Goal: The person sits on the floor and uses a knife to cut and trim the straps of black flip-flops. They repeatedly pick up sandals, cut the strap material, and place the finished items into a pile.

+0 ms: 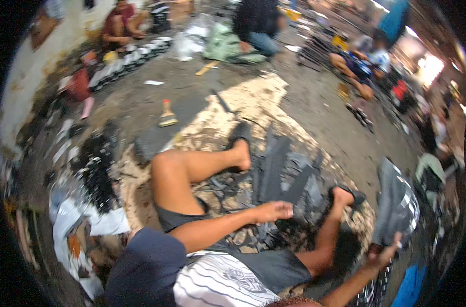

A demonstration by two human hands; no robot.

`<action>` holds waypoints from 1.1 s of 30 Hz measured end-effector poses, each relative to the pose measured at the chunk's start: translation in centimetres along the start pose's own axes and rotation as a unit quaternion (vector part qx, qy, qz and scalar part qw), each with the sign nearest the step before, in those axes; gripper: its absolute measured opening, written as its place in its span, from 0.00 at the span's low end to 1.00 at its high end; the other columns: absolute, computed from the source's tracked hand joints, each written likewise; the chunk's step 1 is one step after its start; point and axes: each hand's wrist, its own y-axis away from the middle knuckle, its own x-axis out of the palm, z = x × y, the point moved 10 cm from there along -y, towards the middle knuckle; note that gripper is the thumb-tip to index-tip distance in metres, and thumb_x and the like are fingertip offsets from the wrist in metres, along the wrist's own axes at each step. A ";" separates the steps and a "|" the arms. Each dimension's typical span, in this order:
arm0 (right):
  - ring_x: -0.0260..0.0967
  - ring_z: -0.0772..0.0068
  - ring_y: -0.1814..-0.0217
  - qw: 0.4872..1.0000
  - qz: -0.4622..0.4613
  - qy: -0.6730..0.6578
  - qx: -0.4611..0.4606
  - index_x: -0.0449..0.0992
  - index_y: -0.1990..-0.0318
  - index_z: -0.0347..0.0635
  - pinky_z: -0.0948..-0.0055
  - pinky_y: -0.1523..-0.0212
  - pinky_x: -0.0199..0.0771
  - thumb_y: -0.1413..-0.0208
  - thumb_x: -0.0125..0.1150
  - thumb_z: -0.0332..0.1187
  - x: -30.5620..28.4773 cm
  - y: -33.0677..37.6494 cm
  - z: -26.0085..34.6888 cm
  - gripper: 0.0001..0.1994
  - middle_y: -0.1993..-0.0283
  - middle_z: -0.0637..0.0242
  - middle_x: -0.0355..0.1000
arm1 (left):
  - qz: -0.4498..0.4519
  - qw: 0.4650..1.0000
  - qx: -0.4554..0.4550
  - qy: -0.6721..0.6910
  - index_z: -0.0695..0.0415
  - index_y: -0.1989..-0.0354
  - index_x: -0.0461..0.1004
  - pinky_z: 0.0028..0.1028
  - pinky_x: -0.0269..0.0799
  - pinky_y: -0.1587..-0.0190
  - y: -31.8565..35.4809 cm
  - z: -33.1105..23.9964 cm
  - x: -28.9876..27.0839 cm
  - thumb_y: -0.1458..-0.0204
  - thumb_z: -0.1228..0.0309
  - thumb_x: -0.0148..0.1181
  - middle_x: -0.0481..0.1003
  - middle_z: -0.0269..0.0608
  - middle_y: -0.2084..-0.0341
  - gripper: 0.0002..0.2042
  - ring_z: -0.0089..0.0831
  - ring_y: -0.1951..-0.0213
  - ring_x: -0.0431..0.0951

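My left hand (274,211) hovers over my lap, its fingers curled together; whatever it may hold is too small to make out. Past it, long dark grey strips (278,166) and scraps lie between my legs on a pale, stained sheet (253,97). Out to the right, my right hand (386,253) reaches to the near end of a tall grey stack (391,199) with a shiny, clear plastic-like side. Its fingers look spread against the stack, and motion blurs them somewhat. No firm grip on the stack shows.
A brush (167,115) with a red-tipped handle lies ahead on the floor. Black pieces and white plastic (110,221) are heaped at my left. Black-and-white items (128,61) form a row near the wall. Several people sit farther off. Something blue (411,286) lies at the lower right.
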 end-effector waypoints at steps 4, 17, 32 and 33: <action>0.49 0.50 0.27 0.992 0.019 -0.122 0.008 0.52 0.32 0.35 0.54 0.30 0.50 0.46 0.62 0.43 6.3 7.5 3.9 0.39 0.29 0.51 0.52 | 0.132 0.894 0.127 0.409 0.44 0.26 0.48 0.47 0.64 0.36 2.9 -10.8 3.6 0.41 0.42 0.53 0.59 0.40 0.31 0.38 0.38 0.32 0.60; 0.46 0.46 0.25 0.804 0.572 0.161 -0.015 0.45 0.27 0.34 0.52 0.31 0.52 0.50 0.65 0.46 23.7 26.3 -0.5 0.48 0.24 0.44 0.45 | -0.390 0.838 -0.110 0.366 0.63 0.44 0.68 0.54 0.75 0.53 12.1 9.0 -8.0 0.40 0.58 0.60 0.75 0.50 0.51 0.23 0.44 0.52 0.78; 0.75 0.50 0.46 0.622 0.773 0.099 -0.068 0.67 0.35 0.54 0.58 0.47 0.75 0.47 0.68 0.49 28.8 22.4 -4.6 0.32 0.46 0.50 0.76 | -0.231 0.752 0.168 -0.594 0.39 0.35 0.67 0.55 0.37 0.30 10.8 -9.4 -4.9 0.42 0.49 0.57 0.54 0.39 0.29 0.26 0.48 0.27 0.45; 0.76 0.53 0.46 0.617 0.784 0.030 -0.063 0.68 0.36 0.50 0.59 0.47 0.74 0.47 0.68 0.51 29.6 22.4 -5.0 0.33 0.47 0.51 0.77 | -0.239 0.718 0.218 -0.616 0.40 0.38 0.71 0.55 0.37 0.30 9.1 -8.3 -5.6 0.42 0.49 0.56 0.56 0.37 0.29 0.24 0.45 0.26 0.45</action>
